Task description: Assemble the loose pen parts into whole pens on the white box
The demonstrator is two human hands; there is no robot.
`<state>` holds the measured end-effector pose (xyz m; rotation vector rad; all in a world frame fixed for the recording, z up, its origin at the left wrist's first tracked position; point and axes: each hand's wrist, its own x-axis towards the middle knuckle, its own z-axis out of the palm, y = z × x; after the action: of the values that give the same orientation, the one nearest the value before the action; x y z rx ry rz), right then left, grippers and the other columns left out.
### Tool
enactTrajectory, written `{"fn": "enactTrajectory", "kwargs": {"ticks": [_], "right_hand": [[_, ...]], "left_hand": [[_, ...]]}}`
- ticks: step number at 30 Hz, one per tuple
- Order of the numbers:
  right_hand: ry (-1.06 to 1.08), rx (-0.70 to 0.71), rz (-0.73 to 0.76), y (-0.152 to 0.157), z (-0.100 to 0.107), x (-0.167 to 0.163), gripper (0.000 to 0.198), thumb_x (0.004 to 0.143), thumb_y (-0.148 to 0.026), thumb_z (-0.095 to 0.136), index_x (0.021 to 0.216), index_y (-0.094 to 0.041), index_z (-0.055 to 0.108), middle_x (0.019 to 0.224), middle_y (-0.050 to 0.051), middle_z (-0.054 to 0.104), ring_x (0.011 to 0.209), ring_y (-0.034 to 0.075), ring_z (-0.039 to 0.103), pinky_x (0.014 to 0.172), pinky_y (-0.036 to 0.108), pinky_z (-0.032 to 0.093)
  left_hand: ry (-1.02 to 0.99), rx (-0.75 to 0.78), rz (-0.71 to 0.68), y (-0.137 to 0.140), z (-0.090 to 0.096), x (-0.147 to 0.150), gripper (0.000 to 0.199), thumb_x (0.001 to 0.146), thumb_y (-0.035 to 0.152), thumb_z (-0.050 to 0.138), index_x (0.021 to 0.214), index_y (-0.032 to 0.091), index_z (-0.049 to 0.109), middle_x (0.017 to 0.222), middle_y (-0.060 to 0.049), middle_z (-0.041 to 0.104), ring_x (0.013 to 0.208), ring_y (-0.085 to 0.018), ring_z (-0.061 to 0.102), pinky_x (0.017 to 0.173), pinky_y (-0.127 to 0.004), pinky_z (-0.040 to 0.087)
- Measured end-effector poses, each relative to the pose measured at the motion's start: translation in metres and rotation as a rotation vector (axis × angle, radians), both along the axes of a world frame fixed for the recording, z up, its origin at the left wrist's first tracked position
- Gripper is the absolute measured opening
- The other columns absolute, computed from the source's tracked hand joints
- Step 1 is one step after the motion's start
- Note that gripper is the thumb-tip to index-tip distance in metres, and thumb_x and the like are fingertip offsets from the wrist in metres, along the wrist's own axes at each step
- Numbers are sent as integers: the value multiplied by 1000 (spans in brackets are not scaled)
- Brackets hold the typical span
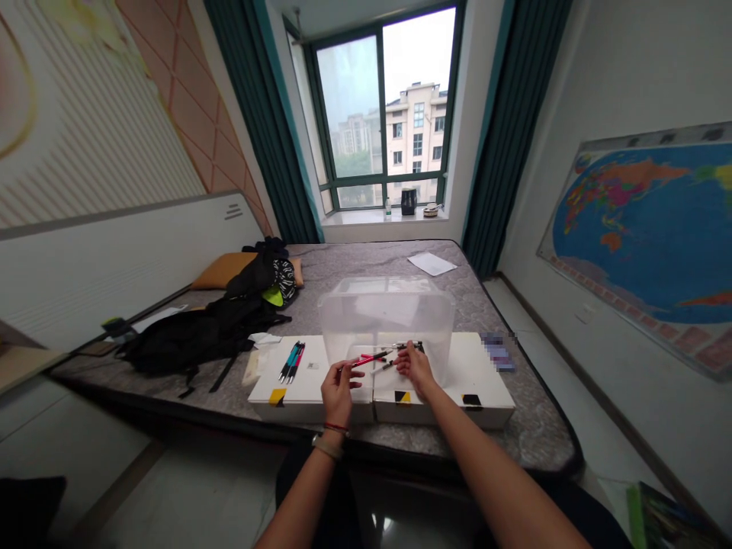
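Red pen (370,357) in L hand (338,390), nr R hand (415,369).

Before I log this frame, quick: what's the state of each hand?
Left hand: holding a red pen.
Right hand: partly curled; whether it grips anything cannot be told.

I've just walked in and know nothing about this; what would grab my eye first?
Probably the left hand holding a red pen near the center, with the right hand close by, both near a clear plastic bin. Next, the colorful world map on the right-hand wall stands out, as does the bright window at the back, between dark teal curtains.
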<state>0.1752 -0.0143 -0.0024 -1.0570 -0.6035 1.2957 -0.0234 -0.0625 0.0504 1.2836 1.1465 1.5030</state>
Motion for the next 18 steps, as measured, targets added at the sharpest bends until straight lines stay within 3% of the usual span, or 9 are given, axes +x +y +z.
{"fn": "enactTrajectory", "kwargs": {"ticks": [3, 7, 10, 12, 15, 18], "right_hand": [[-16, 2, 3, -1, 2, -1, 45, 79, -60, 54, 73, -15, 55, 59, 9, 65, 43, 11, 55, 39, 19, 42], [-53, 14, -3, -3, 2, -2, 43, 79, -57, 57, 73, -15, 55, 58, 8, 65, 42, 10, 55, 38, 18, 42], [-83, 18, 0, -2, 0, -1, 43, 78, -57, 57, 73, -14, 56, 59, 7, 66, 42, 10, 55, 38, 18, 42], [-99, 22, 8, -1, -2, 0, 42, 78, -56, 57, 74, -14, 56, 60, 7, 66, 42, 10, 55, 38, 17, 42], [-110, 27, 14, 0, -3, 0, 41, 79, -55, 57, 73, -14, 55, 60, 7, 66, 42, 10, 55, 38, 17, 43], [-113, 32, 11, -1, -3, 0, 41, 79, -55, 57, 72, -14, 55, 60, 7, 66, 42, 10, 55, 38, 17, 43]], "left_hand": [[-182, -69, -21, -13, 4, -8, 35, 85, 50, 49, 95, 17, 53, 118, -16, 62, 83, -21, 69, 57, -27, 55], [-349, -178, -67, -24, 4, -25, 34, 82, 51, 55, 92, 18, 53, 116, -14, 64, 86, -22, 68, 61, -28, 54], [-559, -200, 0, -27, 4, -43, 32, 79, 49, 61, 87, 19, 52, 102, -8, 68, 84, -19, 67, 66, -29, 54], [-715, -204, 60, -28, 8, -56, 31, 79, 47, 63, 85, 19, 51, 78, -1, 65, 67, -13, 64, 59, -24, 52], [-807, -211, 23, -28, 18, -78, 26, 82, 42, 59, 80, 19, 48, 48, 10, 37, 36, -4, 37, 35, -14, 30], [-728, -245, 38, -22, 32, -98, 20, 81, 33, 55, 71, 19, 44, 44, 11, 25, 31, -3, 19, 30, -14, 12]]}}
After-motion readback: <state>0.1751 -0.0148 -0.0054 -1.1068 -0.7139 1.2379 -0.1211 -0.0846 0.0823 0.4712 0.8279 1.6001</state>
